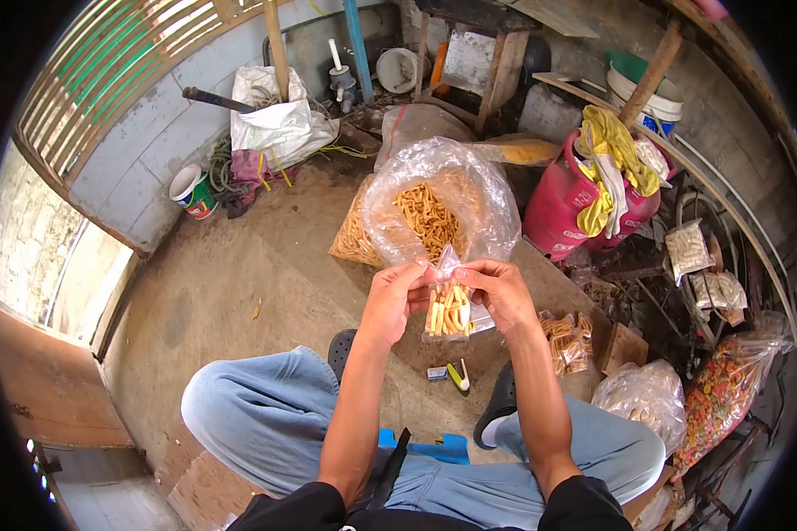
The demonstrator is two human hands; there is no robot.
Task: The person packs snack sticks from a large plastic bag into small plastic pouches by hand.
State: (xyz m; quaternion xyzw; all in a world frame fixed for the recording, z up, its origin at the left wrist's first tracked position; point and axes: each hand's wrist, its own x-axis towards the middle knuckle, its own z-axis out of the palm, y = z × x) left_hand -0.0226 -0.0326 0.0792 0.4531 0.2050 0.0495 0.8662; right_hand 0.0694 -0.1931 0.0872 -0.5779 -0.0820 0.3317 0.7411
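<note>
A small clear plastic bag of stick-shaped snacks [450, 310] hangs between my two hands, its top gathered to a narrow neck. My left hand [400, 296] pinches the neck from the left side. From the right, my right hand [498, 290] pinches it with thumb and forefinger. Just beyond my hands stands a large open plastic sack [491, 203] with brown stick snacks [427, 221] inside. On the floor below lie a green stapler-like tool [458, 376] and a small blue-and-white box [437, 373].
Filled snack packets [567, 342] lie right of my forearm, near a clear plastic bag [642, 398] and a sack of colourful snacks [726, 389]. Pink gas cylinders [558, 199] with yellow cloth stand at the right. A paint bucket [192, 192] and white sack [279, 128] are at the left.
</note>
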